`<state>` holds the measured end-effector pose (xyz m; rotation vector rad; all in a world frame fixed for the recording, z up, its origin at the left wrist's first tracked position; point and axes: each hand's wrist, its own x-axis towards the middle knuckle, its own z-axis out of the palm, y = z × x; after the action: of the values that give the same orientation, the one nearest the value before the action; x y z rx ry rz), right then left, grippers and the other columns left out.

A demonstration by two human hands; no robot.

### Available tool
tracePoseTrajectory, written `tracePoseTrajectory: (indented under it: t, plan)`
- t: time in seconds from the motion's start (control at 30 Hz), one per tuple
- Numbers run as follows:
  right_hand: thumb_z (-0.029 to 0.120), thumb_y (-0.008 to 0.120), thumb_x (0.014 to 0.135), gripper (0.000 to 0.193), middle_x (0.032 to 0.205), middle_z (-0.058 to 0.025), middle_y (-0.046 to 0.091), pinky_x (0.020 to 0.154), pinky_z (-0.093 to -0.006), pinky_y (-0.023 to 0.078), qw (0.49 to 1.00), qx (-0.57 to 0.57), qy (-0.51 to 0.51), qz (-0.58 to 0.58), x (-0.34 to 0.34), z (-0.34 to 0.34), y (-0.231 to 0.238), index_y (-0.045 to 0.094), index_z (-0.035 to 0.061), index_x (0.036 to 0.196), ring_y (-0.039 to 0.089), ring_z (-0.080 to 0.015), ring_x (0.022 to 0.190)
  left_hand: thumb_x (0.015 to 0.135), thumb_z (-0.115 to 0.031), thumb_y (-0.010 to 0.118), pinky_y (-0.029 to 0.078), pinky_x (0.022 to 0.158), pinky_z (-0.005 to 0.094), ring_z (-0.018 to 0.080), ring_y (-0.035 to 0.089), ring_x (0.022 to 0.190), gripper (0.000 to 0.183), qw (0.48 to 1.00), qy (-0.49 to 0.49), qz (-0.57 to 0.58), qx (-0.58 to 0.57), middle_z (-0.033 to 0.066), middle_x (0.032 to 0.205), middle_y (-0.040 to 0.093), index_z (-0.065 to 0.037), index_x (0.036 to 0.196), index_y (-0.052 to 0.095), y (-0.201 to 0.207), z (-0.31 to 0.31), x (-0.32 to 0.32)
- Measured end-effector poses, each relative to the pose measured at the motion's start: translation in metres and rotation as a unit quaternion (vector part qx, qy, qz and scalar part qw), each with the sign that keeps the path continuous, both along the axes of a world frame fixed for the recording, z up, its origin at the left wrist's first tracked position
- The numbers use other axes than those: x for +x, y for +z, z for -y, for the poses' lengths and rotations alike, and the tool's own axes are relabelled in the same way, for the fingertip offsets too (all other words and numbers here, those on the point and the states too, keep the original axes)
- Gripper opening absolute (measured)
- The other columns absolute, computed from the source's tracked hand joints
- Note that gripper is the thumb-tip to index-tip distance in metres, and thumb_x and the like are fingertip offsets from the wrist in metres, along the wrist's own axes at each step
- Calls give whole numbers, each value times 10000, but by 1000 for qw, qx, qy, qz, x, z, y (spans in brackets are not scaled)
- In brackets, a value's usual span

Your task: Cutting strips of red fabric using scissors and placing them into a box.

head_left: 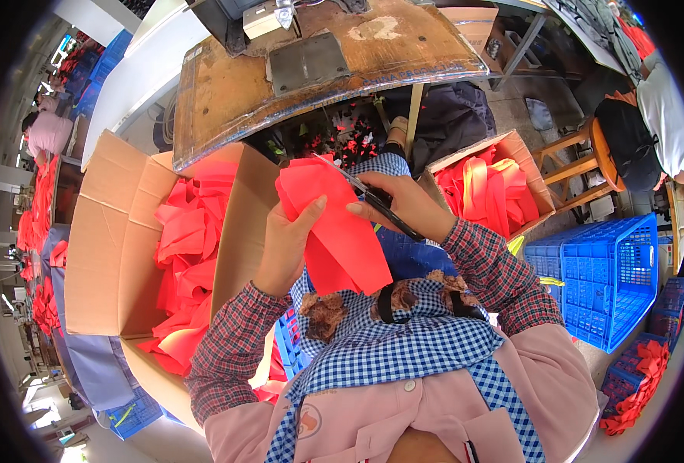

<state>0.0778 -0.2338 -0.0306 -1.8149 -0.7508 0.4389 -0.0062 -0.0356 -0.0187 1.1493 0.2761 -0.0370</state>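
Observation:
A folded red fabric piece (334, 231) hangs in front of my chest, pinched at its left side by my left hand (284, 239). My right hand (407, 204) grips black-handled scissors (380, 204), whose blades reach the upper edge of the cloth. Whether the blades are spread I cannot make out. The fingers of my right hand also lie close against the fabric's right side. Beneath both hands is a blue checked apron (388, 339) over my lap.
To the left stands an open cardboard box (118, 231) full of red fabric pieces; a smaller box (539, 189) of them is at the right. A worn wooden machine table (404, 50) juts overhead in front. Blue plastic crates (581, 285) and a wooden stool (581, 166) stand farther right.

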Motion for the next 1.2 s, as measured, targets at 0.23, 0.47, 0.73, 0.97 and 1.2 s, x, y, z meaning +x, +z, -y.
tracePoseTrajectory:
  t: [0.23,0.47,0.73,0.97,1.2]
  plan:
    - [405,674,891,455,659,-30,540,547,-260,417,999,8,27,-19,2,3,-3,595,-2,1078,487,-80,606,924,-101,627,519,859,289,144,631,984,276,1000,-4,1,5,72,1106,644,22,1163,566,0,2,-1]
    - [384,667,901,395,653,-21,530,545,-248,388,998,24,41,-51,4,9,-12,617,5,1003,447,-61,614,926,-104,622,517,857,284,141,632,978,276,999,-15,-7,29,65,1098,646,19,1168,567,1,-2,-1]
    - [364,667,901,352,615,-51,506,509,-268,383,997,-4,63,44,11,15,-6,607,31,996,438,-82,550,923,-138,638,507,845,273,123,625,956,294,993,-63,-19,99,56,1075,651,26,1160,580,1,-2,-3]
    - [392,628,920,362,594,-99,473,505,-315,382,994,-30,81,61,17,21,-10,591,33,936,411,-161,521,920,-145,643,503,832,265,113,623,937,290,990,-72,-21,116,43,1052,655,23,1150,593,-2,0,-3]
    - [358,602,944,316,534,-72,418,468,-324,351,992,-86,88,22,11,30,-22,582,48,887,371,-145,480,911,-142,651,513,830,270,120,635,925,266,988,-103,-56,98,42,1033,664,13,1124,612,-9,1,-4]
